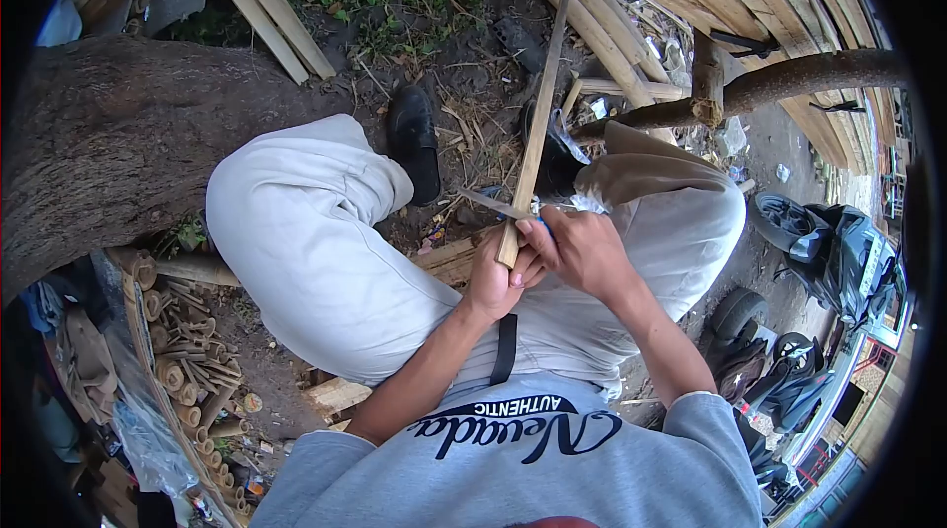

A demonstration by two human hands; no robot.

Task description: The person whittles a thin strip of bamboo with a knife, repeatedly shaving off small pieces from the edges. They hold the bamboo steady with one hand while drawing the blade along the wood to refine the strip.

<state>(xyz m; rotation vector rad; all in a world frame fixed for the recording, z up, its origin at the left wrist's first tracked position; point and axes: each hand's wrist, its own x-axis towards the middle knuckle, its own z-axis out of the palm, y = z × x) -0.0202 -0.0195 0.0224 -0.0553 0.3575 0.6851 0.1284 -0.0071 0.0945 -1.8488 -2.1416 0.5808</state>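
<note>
My left hand [493, 281] is closed around the near end of a long, narrow bamboo strip [539, 134], which points away from me between my knees. Just right of it, my right hand [584, 250] is wrapped round the handle of a knife. The knife blade [493, 204] lies across the strip near its held end and points to the left. Fingers hide most of the handle; a bit of blue shows there. Both hands are close together above my lap.
A thick trunk [148, 134] lies at the left. Cut bamboo pieces [192, 370] are piled at the lower left. Long bamboo strips [789, 5] and a branch [789, 79] are at the upper right. Motorbikes [838, 252] stand at the right. My shoes [413, 143] rest on littered soil.
</note>
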